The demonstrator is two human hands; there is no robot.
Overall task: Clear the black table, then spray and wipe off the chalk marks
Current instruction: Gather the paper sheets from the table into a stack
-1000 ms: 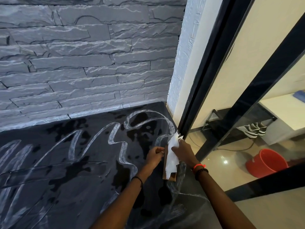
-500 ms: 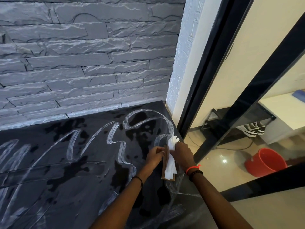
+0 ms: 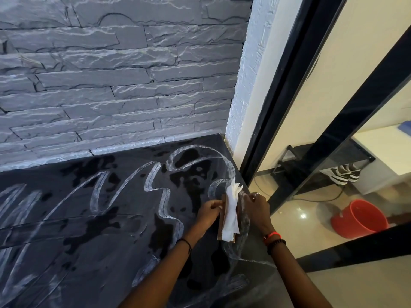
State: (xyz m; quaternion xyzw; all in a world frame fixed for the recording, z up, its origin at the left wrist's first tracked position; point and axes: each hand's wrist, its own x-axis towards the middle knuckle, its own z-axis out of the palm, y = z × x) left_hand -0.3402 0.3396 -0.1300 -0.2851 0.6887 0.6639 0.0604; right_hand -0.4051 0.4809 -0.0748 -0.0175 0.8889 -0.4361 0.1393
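Note:
The black table (image 3: 73, 247) is wet in dark patches and crossed by wide white chalk marks (image 3: 155, 187). Near its right edge a brown paper packet (image 3: 220, 227) stands upright with white tissues (image 3: 231, 210) sticking out of its top. My left hand (image 3: 208, 213) grips the packet's left side. My right hand (image 3: 255, 207) sits on the right side with its fingers pinched on the tissues at the top. Both wrists wear bands.
A grey stone wall (image 3: 111, 74) runs along the table's far edge, with a white corner pillar (image 3: 242, 96) at right. Past the black frame (image 3: 287, 90), the floor below holds a red bucket (image 3: 358, 218), shoes (image 3: 342, 172) on a black rack, and a cable.
My right hand has slid up from the packet's side to the tissue tops. The left hand and packet have barely moved.

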